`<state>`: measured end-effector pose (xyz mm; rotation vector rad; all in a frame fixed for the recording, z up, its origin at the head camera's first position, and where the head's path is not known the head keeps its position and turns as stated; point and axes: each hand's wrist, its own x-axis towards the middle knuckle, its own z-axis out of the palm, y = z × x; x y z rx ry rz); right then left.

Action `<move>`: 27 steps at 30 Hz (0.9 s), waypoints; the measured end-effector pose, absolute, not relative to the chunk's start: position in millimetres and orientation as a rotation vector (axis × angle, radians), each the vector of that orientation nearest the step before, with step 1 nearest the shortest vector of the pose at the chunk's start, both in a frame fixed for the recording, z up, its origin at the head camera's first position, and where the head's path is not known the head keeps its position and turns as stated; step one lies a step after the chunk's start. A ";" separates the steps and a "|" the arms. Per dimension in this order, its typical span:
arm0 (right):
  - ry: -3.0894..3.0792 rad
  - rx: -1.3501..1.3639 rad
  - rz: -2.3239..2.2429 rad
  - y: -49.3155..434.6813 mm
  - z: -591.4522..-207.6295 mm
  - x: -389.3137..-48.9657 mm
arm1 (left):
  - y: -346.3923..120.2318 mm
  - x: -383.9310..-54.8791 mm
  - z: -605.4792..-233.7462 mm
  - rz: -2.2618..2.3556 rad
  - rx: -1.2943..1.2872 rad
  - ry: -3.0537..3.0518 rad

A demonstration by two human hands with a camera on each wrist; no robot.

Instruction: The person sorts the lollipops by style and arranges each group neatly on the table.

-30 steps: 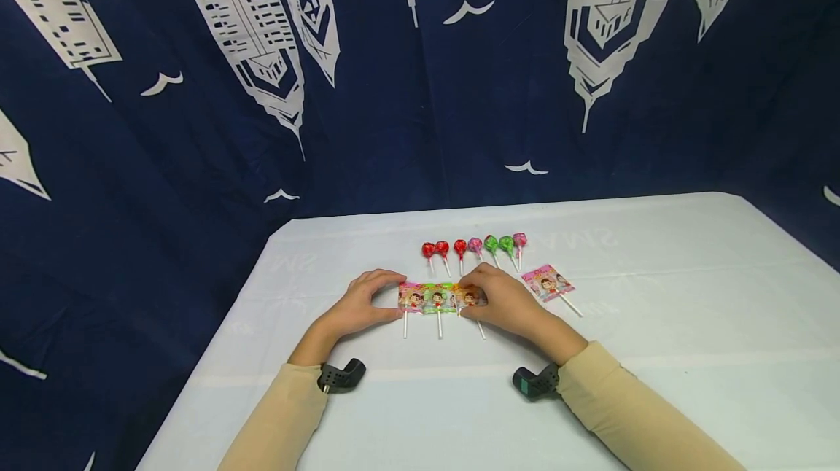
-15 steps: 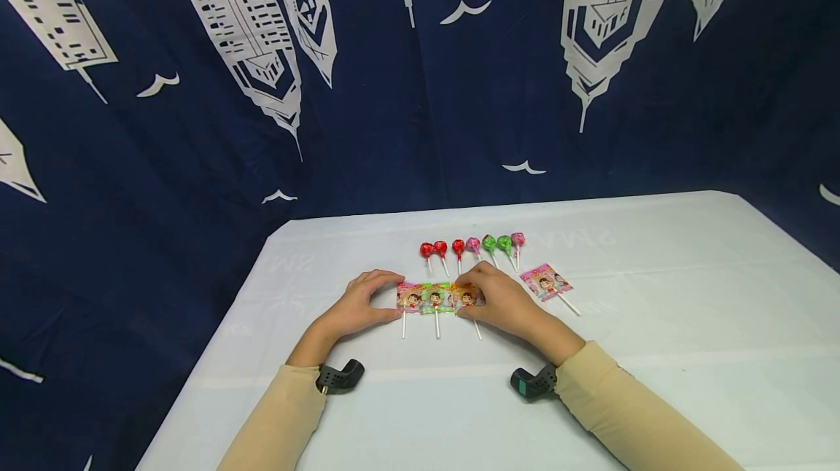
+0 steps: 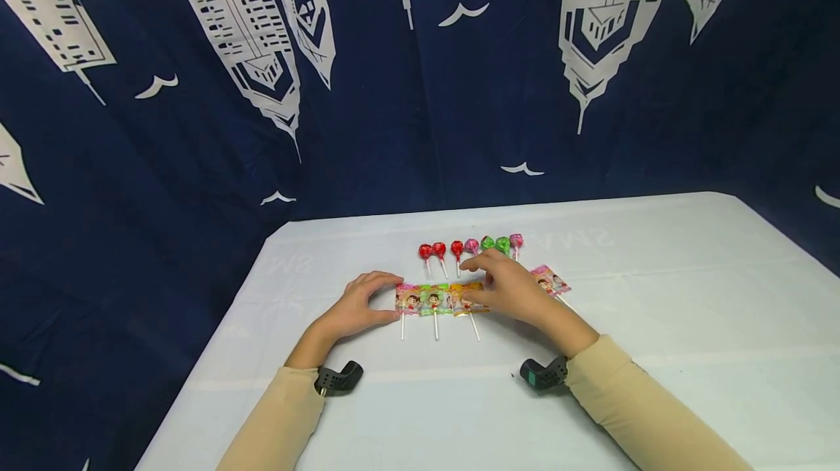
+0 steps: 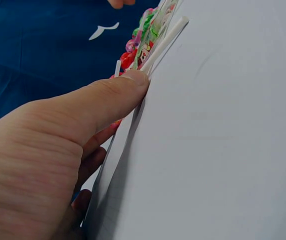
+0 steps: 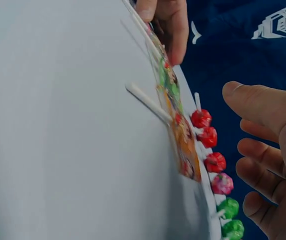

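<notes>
Three flat-wrapped lollipops lie side by side, sticks toward me: pink (image 3: 408,299), green (image 3: 434,299) and orange (image 3: 461,297). My left hand (image 3: 357,305) holds the pink one at its left end, fingers at the top edge and thumb at the bottom, near the stick. Raised over the orange lollipop's right part, my right hand (image 3: 515,292) has thumb and fingers spread. In the right wrist view a gap shows between that hand (image 5: 270,145) and the orange wrapper (image 5: 184,145). Another pink flat-wrapped lollipop (image 3: 553,280) lies to the right, partly behind the right hand.
Behind them runs a row of round lollipops: red ones (image 3: 457,247), a purple one (image 3: 472,246), green ones (image 3: 502,244) and a pink one (image 3: 516,240). All lie on a white-covered table (image 3: 656,310). A dark blue curtain (image 3: 420,106) hangs behind the table's far edge.
My right hand has let go of the orange lollipop, opened and shifted slightly right and up, now covering part of the round row and the right pink lollipop. My left hand stays put.
</notes>
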<state>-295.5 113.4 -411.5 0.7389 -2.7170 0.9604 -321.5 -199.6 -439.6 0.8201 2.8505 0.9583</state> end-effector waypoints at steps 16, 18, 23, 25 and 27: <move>-2.728 0.658 0.932 165.0 -403.7 -294.1 | -199.1 -322.8 -440.7 0.945 0.798 2.850; -2.738 0.641 0.934 172.5 -403.2 -294.1 | -199.1 -323.0 -440.5 0.942 0.797 2.849; -2.759 0.602 0.931 189.7 -402.8 -293.1 | -199.3 -323.1 -440.2 0.946 0.792 2.845; -2.762 0.596 0.919 195.3 -402.9 -293.2 | -199.4 -322.6 -440.0 0.956 0.795 2.842; -2.767 0.604 0.909 200.2 -402.8 -293.6 | -199.7 -322.3 -439.9 0.966 0.802 2.840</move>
